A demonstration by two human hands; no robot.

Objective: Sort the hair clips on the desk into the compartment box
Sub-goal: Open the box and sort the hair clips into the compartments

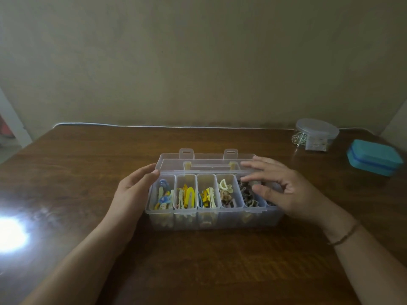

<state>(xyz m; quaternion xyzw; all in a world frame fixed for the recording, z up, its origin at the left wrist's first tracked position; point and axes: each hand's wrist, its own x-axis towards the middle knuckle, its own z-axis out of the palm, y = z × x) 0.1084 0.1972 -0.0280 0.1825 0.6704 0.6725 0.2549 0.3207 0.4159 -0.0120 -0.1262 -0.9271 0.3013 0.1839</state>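
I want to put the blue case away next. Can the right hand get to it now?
Probably yes. The right hand holds nothing, and the desk between it and the blue case looks bare.

A clear compartment box is seen on the wooden desk, lid laid back, hair clips sorted in its compartments. Left hand is placed at the box's left end, fingers relaxed. Right hand is spread over the right compartments; contact cannot be told.

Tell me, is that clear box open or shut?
Open. The box has its lid folded back behind it, and the clips lie uncovered in their compartments.
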